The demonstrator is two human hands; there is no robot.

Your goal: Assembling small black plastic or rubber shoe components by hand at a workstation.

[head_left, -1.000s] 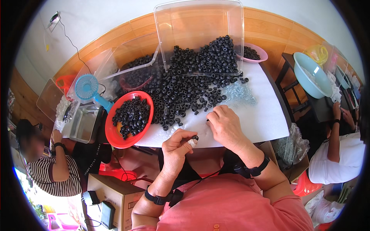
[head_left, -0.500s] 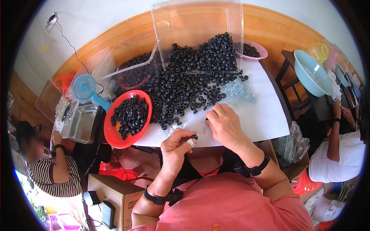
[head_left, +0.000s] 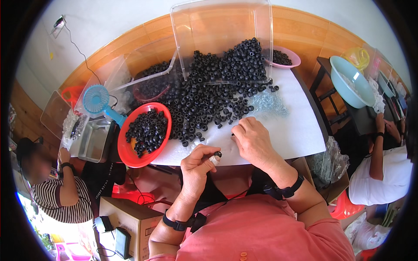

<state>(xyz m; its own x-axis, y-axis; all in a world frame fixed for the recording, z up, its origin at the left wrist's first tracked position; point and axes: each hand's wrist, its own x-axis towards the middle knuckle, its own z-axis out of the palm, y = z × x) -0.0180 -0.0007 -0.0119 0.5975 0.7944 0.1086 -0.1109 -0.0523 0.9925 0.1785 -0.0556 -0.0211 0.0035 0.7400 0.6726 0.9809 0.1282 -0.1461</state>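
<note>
- Hands first: left hand (head_left: 196, 167) is pinching one black piece (head_left: 217, 154) between thumb and finger, right at the near edge of the surface (head_left: 300, 124). There's a white wrap (head_left: 214, 161) on one of those digits.
- Right hand (head_left: 252, 141) sits a bit farther out and to the right, fingertips bunched on a small dark bit (head_left: 233, 135). Too tiny to tell what it is, tbh.
- Key thing: the held piece lies left of the right fingertips and a touch nearer the body, with a short gap between. It's stubby, so I can't really call a long axis.
- Red bowl (head_left: 123, 151), full of similar pieces, is off to the left, so the left hand is the closer one to it.
- Big black pile (head_left: 209, 98) spreads straight ahead past both hands. Its loose near edge is closer to the right hand.
- Clear beads (head_left: 269, 104) are heaped just beyond the right hand.
- Way back: clear bin (head_left: 222, 26) tipped up behind the pile, pink bowl (head_left: 297, 61) to its right.
</note>
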